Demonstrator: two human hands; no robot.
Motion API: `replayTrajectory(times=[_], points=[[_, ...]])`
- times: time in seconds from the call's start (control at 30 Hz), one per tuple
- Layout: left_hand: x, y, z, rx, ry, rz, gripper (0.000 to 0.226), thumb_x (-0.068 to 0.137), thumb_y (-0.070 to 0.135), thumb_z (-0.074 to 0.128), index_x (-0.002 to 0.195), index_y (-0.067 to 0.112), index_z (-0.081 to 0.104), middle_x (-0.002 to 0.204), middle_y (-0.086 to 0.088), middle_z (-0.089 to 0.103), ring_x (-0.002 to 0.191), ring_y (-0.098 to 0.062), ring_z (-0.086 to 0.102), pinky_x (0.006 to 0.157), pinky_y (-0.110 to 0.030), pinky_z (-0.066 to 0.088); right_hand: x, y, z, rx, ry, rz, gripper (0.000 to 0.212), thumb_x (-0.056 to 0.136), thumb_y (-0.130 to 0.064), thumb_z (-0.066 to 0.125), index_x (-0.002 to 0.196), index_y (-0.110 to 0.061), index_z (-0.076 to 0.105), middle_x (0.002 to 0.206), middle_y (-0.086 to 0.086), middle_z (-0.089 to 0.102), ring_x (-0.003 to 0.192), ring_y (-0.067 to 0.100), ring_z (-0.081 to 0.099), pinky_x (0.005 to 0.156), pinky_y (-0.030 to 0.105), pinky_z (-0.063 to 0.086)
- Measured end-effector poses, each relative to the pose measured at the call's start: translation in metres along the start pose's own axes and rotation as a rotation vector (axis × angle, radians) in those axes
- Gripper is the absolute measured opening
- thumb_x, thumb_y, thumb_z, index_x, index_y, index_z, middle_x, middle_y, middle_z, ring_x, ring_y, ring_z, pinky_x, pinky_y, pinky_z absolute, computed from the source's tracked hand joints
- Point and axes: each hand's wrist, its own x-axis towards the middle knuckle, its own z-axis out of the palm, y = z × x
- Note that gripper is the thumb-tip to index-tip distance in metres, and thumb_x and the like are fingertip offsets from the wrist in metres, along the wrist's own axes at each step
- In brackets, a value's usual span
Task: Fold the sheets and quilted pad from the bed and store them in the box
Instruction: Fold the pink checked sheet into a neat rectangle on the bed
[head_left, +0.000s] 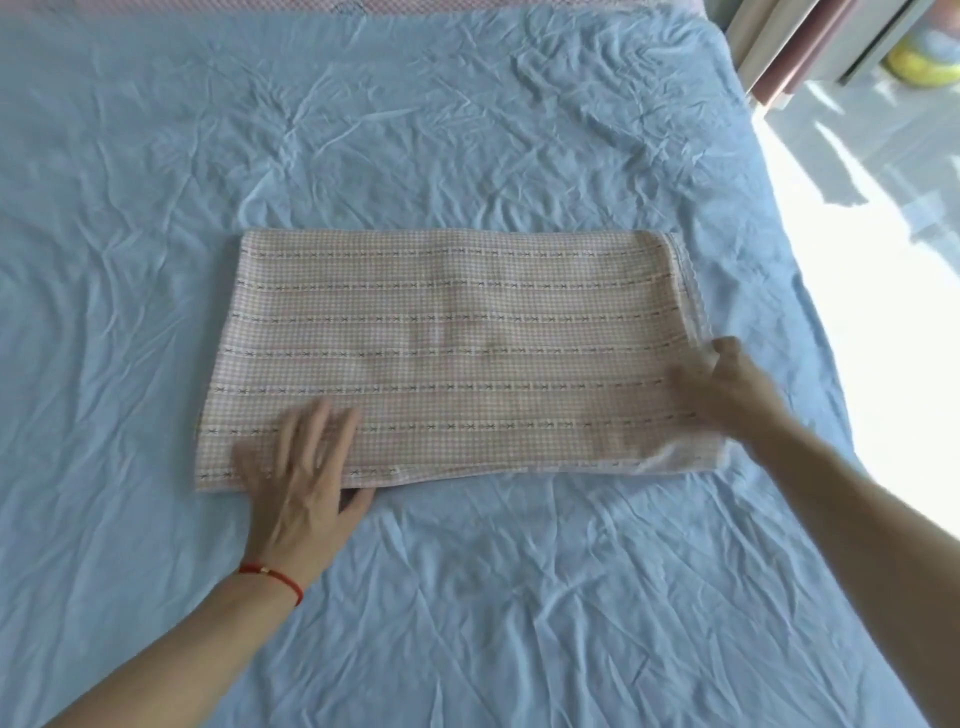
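— Report, nearest first.
— I see my left hand (304, 478) with a red string bracelet (272, 576), fingers spread flat, pressing the near-left corner of the folded pink checked sheet (457, 358).
— The other hand?
— My right hand (727, 384) pinches the sheet's right edge, fingers curled.
— Location?
— The sheet lies mid-bed on the wrinkled pale blue bedsheet (363, 130). Beyond, right, a sunlit floor (883, 234).
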Motion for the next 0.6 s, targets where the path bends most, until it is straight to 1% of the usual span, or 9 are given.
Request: replayTrajectory(times=[0.07, 0.17, 0.2, 0.27, 0.33, 0.4, 0.5, 0.57, 0.6], points=[[-0.01, -0.011, 0.002, -0.063, 0.042, -0.146, 0.093, 0.075, 0.074, 0.056, 0.152, 0.023, 0.041, 0.159, -0.015, 0.028, 0.145, -0.042, 0.027, 0.103, -0.075, 0.029, -0.021, 0.022, 0.011, -0.051, 0.081, -0.105, 0.051, 0.097, -0.044, 0.058, 0.139, -0.016, 0.048, 0.115, 0.008, 0.062, 0.108, 0.035, 0.061, 0.084, 0.041, 0.049], [-0.016, -0.029, -0.003, -0.128, 0.101, -0.268, 0.102, 0.069, 0.084, 0.051, 0.149, 0.022, 0.044, 0.158, -0.017, 0.029, 0.146, -0.04, 0.026, 0.107, -0.069, 0.026, -0.04, 0.058, 0.018, 0.148, 0.227, -0.078, 0.047, 0.095, -0.051, 0.058, 0.127, -0.017, 0.059, 0.107, 0.001, 0.07, 0.099, 0.027, 0.067, 0.085, 0.043, 0.053], [-0.016, -0.036, -0.006, -0.163, 0.123, -0.304, 0.1, 0.07, 0.082, 0.052, 0.149, 0.021, 0.043, 0.157, -0.018, 0.029, 0.145, -0.04, 0.027, 0.108, -0.068, 0.025, -0.046, 0.067, 0.018, 0.235, 0.246, -0.036, 0.048, 0.09, -0.056, 0.062, 0.121, -0.019, 0.064, 0.101, -0.002, 0.072, 0.095, 0.025, 0.07, 0.086, 0.047, 0.056], [-0.014, -0.053, -0.009, -0.25, 0.194, -0.369, 0.093, 0.075, 0.07, 0.056, 0.146, 0.013, 0.044, 0.146, -0.024, 0.04, 0.136, -0.042, 0.036, 0.11, -0.06, 0.028, -0.053, 0.085, 0.025, 0.395, 0.252, 0.054, 0.05, 0.079, -0.064, 0.07, 0.106, -0.022, 0.07, 0.089, -0.004, 0.077, 0.087, 0.022, 0.073, 0.087, 0.053, 0.059], [-0.016, -0.063, -0.011, -0.402, 0.264, -0.5, 0.077, 0.078, 0.056, 0.062, 0.136, 0.006, 0.052, 0.126, -0.027, 0.057, 0.122, -0.042, 0.048, 0.105, -0.052, 0.035, -0.057, 0.097, 0.032, 0.469, 0.237, 0.068, 0.05, 0.073, -0.065, 0.078, 0.098, -0.022, 0.072, 0.083, -0.003, 0.077, 0.084, 0.023, 0.074, 0.085, 0.05, 0.061], [-0.017, -0.068, -0.014, -0.593, 0.298, -0.676, 0.057, 0.084, 0.045, 0.069, 0.126, 0.008, 0.062, 0.113, -0.02, 0.07, 0.11, -0.037, 0.062, 0.097, -0.046, 0.045, -0.059, 0.101, 0.034, 0.523, 0.184, 0.049, 0.053, 0.069, -0.06, 0.086, 0.102, -0.021, 0.072, 0.086, -0.003, 0.079, 0.087, 0.022, 0.075, 0.082, 0.044, 0.06], [-0.019, -0.076, -0.011, -0.922, 0.28, -0.824, 0.041, 0.09, 0.027, 0.076, 0.127, 0.01, 0.067, 0.112, -0.013, 0.074, 0.1, -0.024, 0.07, 0.096, -0.035, 0.052, -0.061, 0.104, 0.032, 0.615, 0.019, -0.027, 0.063, 0.066, -0.048, 0.087, 0.117, -0.018, 0.066, 0.098, 0.0, 0.079, 0.094, 0.019, 0.075, 0.079, 0.033, 0.06], [-0.021, -0.082, -0.013, -1.053, 0.29, -0.838, 0.042, 0.088, 0.024, 0.079, 0.126, 0.009, 0.067, 0.111, -0.014, 0.074, 0.089, -0.018, 0.068, 0.094, -0.034, 0.054, -0.061, 0.103, 0.029, 0.616, -0.052, -0.075, 0.07, 0.063, -0.052, 0.087, 0.118, -0.016, 0.062, 0.095, 0.003, 0.079, 0.084, 0.016, 0.075, 0.068, 0.024, 0.059], [-0.021, -0.085, -0.015, -1.06, 0.283, -0.822, 0.04, 0.088, 0.023, 0.08, 0.122, 0.007, 0.068, 0.105, -0.013, 0.074, 0.08, -0.012, 0.067, 0.087, -0.028, 0.055, -0.06, 0.102, 0.025, 0.585, -0.067, -0.101, 0.071, 0.063, -0.054, 0.088, 0.116, -0.015, 0.062, 0.089, 0.004, 0.078, 0.073, 0.014, 0.072, 0.062, 0.021, 0.056]])
